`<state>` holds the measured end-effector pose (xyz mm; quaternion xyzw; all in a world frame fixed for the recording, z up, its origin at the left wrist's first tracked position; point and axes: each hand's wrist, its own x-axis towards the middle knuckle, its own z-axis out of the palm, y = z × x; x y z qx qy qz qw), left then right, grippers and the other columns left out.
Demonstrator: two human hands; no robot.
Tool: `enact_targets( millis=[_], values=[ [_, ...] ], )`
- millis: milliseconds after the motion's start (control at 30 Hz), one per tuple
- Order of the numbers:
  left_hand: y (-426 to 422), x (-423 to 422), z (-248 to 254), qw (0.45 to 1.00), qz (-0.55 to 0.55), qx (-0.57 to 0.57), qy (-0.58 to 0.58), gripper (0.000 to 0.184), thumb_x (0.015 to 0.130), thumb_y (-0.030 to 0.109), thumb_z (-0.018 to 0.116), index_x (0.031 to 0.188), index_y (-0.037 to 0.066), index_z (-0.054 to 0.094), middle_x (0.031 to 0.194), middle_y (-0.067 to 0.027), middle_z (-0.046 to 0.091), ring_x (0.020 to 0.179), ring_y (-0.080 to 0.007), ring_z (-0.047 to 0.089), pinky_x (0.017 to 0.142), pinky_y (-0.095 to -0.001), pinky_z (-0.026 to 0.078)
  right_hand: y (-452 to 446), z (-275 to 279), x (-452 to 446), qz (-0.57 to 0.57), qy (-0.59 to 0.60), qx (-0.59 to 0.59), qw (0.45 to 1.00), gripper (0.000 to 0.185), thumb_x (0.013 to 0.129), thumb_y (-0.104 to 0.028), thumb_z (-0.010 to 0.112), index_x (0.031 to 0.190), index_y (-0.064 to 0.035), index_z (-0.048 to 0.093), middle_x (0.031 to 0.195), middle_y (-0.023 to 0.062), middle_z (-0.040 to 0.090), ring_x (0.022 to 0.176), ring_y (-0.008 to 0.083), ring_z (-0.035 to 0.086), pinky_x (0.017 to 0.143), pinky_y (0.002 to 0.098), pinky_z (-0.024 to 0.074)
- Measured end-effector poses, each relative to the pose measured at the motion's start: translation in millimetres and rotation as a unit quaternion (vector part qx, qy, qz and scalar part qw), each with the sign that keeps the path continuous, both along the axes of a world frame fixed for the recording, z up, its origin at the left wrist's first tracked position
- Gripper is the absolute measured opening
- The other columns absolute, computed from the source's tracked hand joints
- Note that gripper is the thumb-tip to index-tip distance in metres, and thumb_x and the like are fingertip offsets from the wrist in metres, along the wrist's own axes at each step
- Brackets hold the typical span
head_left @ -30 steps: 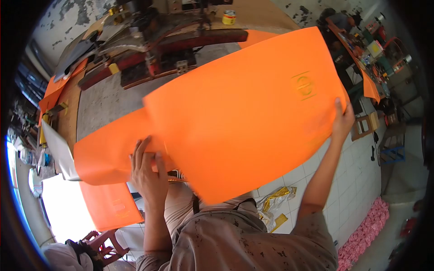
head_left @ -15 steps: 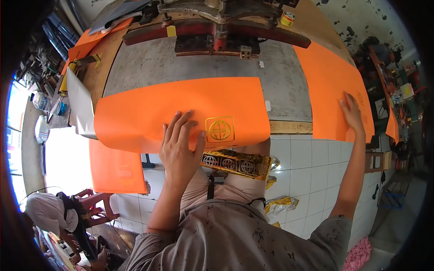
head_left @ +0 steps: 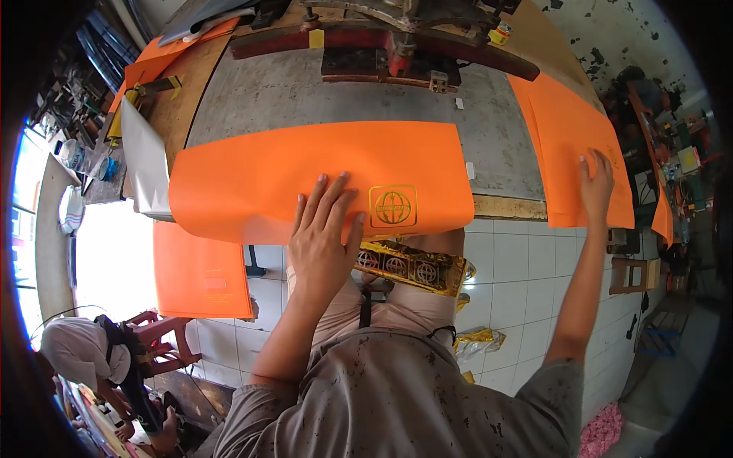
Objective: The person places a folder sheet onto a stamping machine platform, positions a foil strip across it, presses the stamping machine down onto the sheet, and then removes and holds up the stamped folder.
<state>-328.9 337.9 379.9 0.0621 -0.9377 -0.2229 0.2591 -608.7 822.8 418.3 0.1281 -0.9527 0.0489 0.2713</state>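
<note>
An orange sheet (head_left: 267, 172) with a gold-stamped globe emblem (head_left: 393, 206) lies across the front of the grey metal bed, its near edge curling over the front. My left hand (head_left: 324, 240) rests on it, fingers stretched out, just left of the emblem. Over on the right, my right hand (head_left: 598, 187) lies on a stack of orange sheets (head_left: 569, 145), thumb apart from the fingers. Part of another emblem shows beside its fingertips. A strip of gold foil (head_left: 416, 269) with punched-out globe shapes hangs above my lap.
A heavy press (head_left: 401, 49) with a red bar stands over the grey bed (head_left: 259, 91). More orange sheets (head_left: 202, 271) sit lower left, by a red stool (head_left: 164, 340). Another person (head_left: 84, 351) is at lower left. Crumpled gold foil (head_left: 477, 343) lies on the tiled floor.
The view has shifted slightly. On the right, the top orange sheet has moved under my right hand, so another sheet's edge shows along its left side. My left hand stays on the stamped sheet.
</note>
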Motion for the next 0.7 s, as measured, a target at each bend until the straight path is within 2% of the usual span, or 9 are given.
enact_targets(
  millis=[67,167,233,267,333,433,467,567,700],
  values=[
    [-1,0,-1,1.0,-0.004,0.001,0.002,0.028,0.096,0.018,0.066,0.123,0.009,0.068,0.147,-0.006,0.06,0.143,-0.0315,0.05,0.118,-0.0518,0.037,-86,13,76,0.087,0.06,-0.122,0.987,0.021,0.102,-0.021,0.064,0.1,0.0,0.065,0.1,0.0146,0.067,0.096,0.0321,0.065,0.085,0.0417,0.0505],
    [-2,0,-1,1.0,-0.007,0.0,0.004,0.028,0.096,0.018,0.066,0.123,0.009,0.067,0.147,-0.0061,0.059,0.143,-0.0316,0.049,0.118,-0.0519,0.037,-151,-23,164,0.202,0.117,-0.193,0.953,0.028,0.103,-0.011,0.057,0.078,-0.0002,0.059,0.072,0.0073,0.058,0.061,0.0181,0.054,0.058,0.0296,0.0426],
    [-3,2,-1,1.0,-0.012,-0.006,0.003,0.029,0.096,0.018,0.065,0.124,0.009,0.067,0.148,-0.0065,0.059,0.143,-0.0316,0.048,0.118,-0.0521,0.037,-178,-58,201,0.169,-0.006,-0.259,0.951,0.029,0.103,-0.018,0.058,0.08,-0.0001,0.06,0.075,0.0061,0.06,0.061,0.0133,0.058,0.058,0.0287,0.0443],
    [-3,2,-1,1.0,-0.015,-0.012,0.003,0.03,0.097,0.019,0.065,0.125,0.008,0.066,0.148,-0.0068,0.058,0.144,-0.0315,0.048,0.118,-0.0522,0.038,-189,-73,213,0.119,-0.152,-0.335,0.922,0.029,0.104,-0.024,0.06,0.091,0.0002,0.066,0.083,0.0045,0.067,0.07,0.0125,0.064,0.06,0.0277,0.0472],
    [-5,4,-3,1.0,-0.019,-0.019,0.003,0.031,0.097,0.019,0.065,0.126,0.008,0.065,0.148,-0.0072,0.057,0.144,-0.0315,0.047,0.117,-0.0523,0.038,-209,-93,223,0.087,-0.229,-0.38,0.892,0.029,0.104,-0.027,0.062,0.11,0.0002,0.07,0.102,0.0058,0.072,0.092,0.0143,0.068,0.078,0.0288,0.0522],
    [-7,5,-3,1.0,-0.024,-0.019,0.008,0.031,0.097,0.018,0.065,0.126,0.008,0.065,0.148,-0.0071,0.058,0.143,-0.0319,0.048,0.117,-0.0524,0.039,-231,-100,224,0.15,-0.206,-0.449,0.857,0.031,0.102,-0.027,0.065,0.119,-0.0002,0.068,0.112,0.0093,0.072,0.113,0.0185,0.065,0.097,0.033,0.0478],
    [-7,5,-2,1.0,-0.024,-0.016,0.011,0.03,0.096,0.018,0.065,0.125,0.008,0.067,0.147,-0.0069,0.059,0.143,-0.0321,0.049,0.116,-0.0524,0.039,-232,-101,224,0.173,-0.263,-0.506,0.803,0.036,0.102,-0.025,0.067,0.128,0.0005,0.064,0.118,0.0074,0.071,0.119,0.0157,0.062,0.107,0.0327,0.0418],
    [-8,5,0,0.999,-0.033,-0.007,0.021,0.03,0.095,0.016,0.066,0.123,0.008,0.068,0.146,-0.0066,0.06,0.142,-0.0325,0.05,0.115,-0.0525,0.04,-219,-107,217,0.208,-0.346,-0.556,0.727,0.038,0.101,-0.022,0.067,0.13,0.0021,0.062,0.119,0.0066,0.071,0.115,0.0137,0.062,0.103,0.0322,0.0452],
    [-17,8,1,0.998,-0.059,0.002,0.026,0.031,0.094,0.014,0.066,0.124,0.007,0.068,0.147,-0.007,0.06,0.142,-0.0325,0.05,0.115,-0.0528,0.041,-223,-75,221,0.217,-0.356,-0.561,0.715,0.035,0.102,-0.017,0.066,0.13,0.0025,0.061,0.118,0.0073,0.07,0.108,0.0123,0.063,0.095,0.0299,0.0491]
  ],
)
